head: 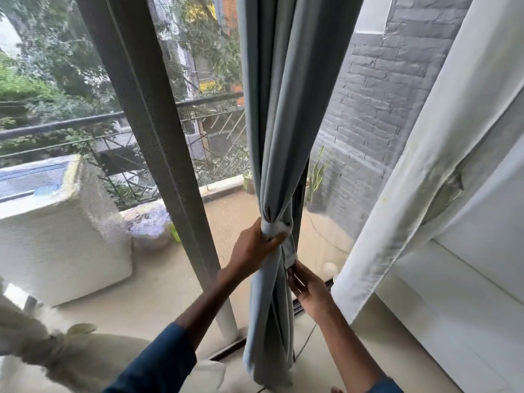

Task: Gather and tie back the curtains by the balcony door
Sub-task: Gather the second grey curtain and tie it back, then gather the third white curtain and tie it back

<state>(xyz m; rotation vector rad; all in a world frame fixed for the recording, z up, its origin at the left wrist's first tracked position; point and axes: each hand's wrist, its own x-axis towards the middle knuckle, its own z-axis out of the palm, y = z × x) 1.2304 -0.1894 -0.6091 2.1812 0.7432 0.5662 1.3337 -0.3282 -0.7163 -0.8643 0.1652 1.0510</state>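
A grey-blue curtain [283, 109] hangs in front of the balcony door, bunched into a narrow column. A pale tie-back band [279, 228] wraps around it at waist height. My left hand [255, 245] grips the gathered curtain at the band, thumb across the front. Just below and to the right, my right hand [304, 285] pinches the loose hanging end of the band [289, 253]. A white sheer curtain [411, 165] hangs at the right, apart from both hands.
The dark door frame post [158, 154] stands left of the curtain. Outside are a white washing machine [62, 236], a railing [85, 121], a potted plant [316, 180] and a grey brick wall [382, 95]. A white knotted cloth [42, 353] lies at bottom left.
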